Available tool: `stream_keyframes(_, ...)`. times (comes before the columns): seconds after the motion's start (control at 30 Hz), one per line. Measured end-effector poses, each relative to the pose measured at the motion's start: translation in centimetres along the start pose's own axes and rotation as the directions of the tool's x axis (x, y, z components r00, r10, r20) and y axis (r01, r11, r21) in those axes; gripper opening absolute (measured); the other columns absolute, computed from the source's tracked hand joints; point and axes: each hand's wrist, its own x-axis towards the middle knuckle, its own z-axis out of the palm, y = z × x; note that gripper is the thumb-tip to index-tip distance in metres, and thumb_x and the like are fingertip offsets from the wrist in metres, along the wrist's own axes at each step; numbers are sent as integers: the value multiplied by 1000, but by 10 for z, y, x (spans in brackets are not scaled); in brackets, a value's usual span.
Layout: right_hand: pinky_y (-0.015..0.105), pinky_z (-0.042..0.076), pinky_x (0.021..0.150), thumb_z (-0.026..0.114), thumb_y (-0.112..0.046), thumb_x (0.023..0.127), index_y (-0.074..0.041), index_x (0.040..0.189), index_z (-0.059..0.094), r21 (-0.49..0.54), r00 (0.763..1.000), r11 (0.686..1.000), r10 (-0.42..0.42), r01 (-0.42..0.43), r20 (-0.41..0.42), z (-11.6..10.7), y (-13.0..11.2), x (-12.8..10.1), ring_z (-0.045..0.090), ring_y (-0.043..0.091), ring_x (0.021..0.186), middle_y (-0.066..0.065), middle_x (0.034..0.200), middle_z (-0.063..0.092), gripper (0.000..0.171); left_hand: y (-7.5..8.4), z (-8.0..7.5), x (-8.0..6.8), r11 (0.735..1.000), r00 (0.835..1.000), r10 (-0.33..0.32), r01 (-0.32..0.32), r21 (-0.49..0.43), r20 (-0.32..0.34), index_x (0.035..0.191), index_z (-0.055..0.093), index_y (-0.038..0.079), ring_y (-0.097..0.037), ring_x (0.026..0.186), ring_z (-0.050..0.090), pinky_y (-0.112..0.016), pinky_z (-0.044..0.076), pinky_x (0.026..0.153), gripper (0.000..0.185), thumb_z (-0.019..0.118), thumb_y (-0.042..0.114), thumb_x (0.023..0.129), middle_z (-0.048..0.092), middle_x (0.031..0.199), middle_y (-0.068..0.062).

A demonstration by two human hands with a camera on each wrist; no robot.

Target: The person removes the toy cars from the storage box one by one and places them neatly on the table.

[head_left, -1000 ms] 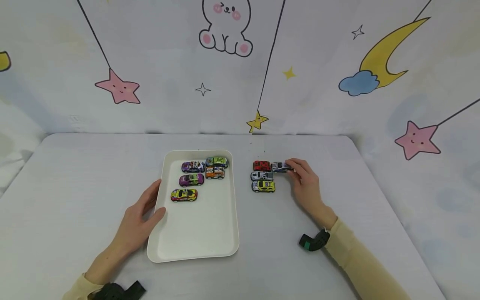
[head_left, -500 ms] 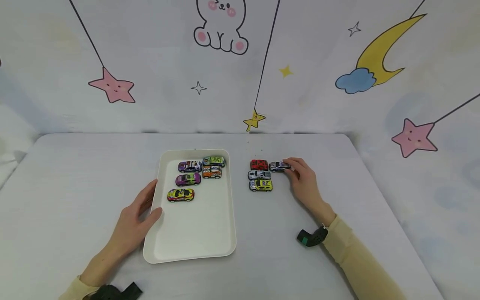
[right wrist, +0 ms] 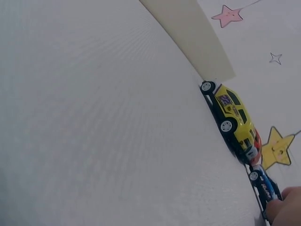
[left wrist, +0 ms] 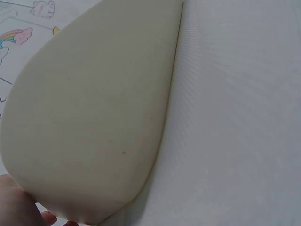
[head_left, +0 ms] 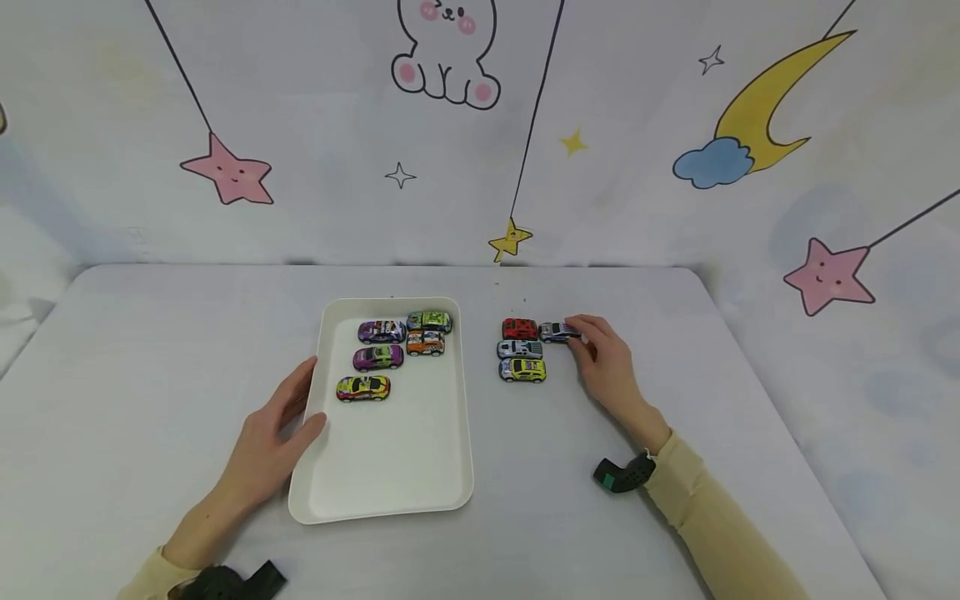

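Observation:
My left hand (head_left: 264, 454) holds the left edge of a white tray (head_left: 390, 467), thumb over the rim and fingers along the outer side. In the left wrist view the tray's wall (left wrist: 94, 108) fills much of the picture. Several toy cars lie in the tray's far half, among them a purple one (head_left: 378, 357) and a yellow-red one (head_left: 363, 388). My right hand (head_left: 613, 371) pinches the right end of a silver-and-black toy car (head_left: 555, 332) on the table. Left of it stand a red car (head_left: 519, 329), a silver car (head_left: 519, 349) and a yellow car (head_left: 522, 370) in a column.
The white-covered table (head_left: 570, 533) extends around the tray and the cars. Behind it rises a wall cloth printed with stars, a moon (head_left: 780, 100) and a bear-like animal. A black wrist camera (head_left: 624, 474) sits on my right forearm.
The view shifts slightly between the frames. Both hands, the tray and the cars stay in nearly the same places relative to each other.

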Motion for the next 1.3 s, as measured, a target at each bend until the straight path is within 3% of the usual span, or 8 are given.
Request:
stream_keyframes(0.07,17,35,58,66,2,93,-1,125,67,7,1000,1000,-5,5,-7,0,0,0,45,10,66,13,124,64,33,1,0,1,1000,1000,3,-3,-2,2,157,33,16,-33,131,52,1,32,100,70,64,8,96,44,154,-17)
stream_keyframes(0.17,15,35,58,68,3,91,1,125,66,19,1000,1000,-14,14,-22,0,0,0,46,10,65,14,122,64,34,2,0,2,1000,1000,0,0,-4,5,157,32,17,-43,129,51,1,32,100,70,65,8,95,44,154,-17)
stream_keyframes(0.5,13,38,63,69,2,90,1,122,67,52,994,999,0,6,-112,-3,-3,-2,50,12,67,14,116,64,32,2,0,2,1000,1000,-1,1,0,8,158,32,18,-43,128,52,2,31,100,71,65,8,95,44,154,-18)
stream_keyframes(0.73,19,44,72,68,0,92,-3,117,71,122,982,992,5,19,-191,0,-13,-9,57,14,81,9,108,67,25,3,0,3,1000,1000,5,-5,5,6,157,33,18,-41,127,53,2,32,100,71,65,8,95,45,153,-16)
stream_keyframes(1.0,16,47,96,72,8,86,0,114,72,250,970,952,-125,177,-210,18,-47,-16,63,26,102,13,112,68,29,4,0,3,1000,1000,-3,2,9,8,157,33,18,-43,127,53,2,31,99,71,65,9,95,45,153,-17)
stream_keyframes(1.03,17,47,97,72,9,85,1,114,72,263,966,943,-148,201,-210,21,-51,-16,63,27,103,13,112,69,30,4,-1,3,1000,1000,-6,6,12,8,157,33,18,-37,129,54,2,31,99,70,65,9,95,45,153,-16)
stream_keyframes(1.17,19,48,100,75,7,81,3,113,71,289,952,914,-235,286,-196,36,-74,-18,65,27,106,14,115,69,32,4,-1,2,1000,1000,-12,12,15,5,157,32,20,-37,129,54,2,31,99,70,64,10,95,45,153,-17)
stream_keyframes(1.3,21,50,98,76,0,83,1,116,70,313,950,897,-287,313,-126,48,-95,-17,65,24,110,12,118,68,33,3,-1,1,1000,1000,-9,9,17,-1,157,33,19,-41,127,55,2,32,99,70,65,9,95,46,152,-16)
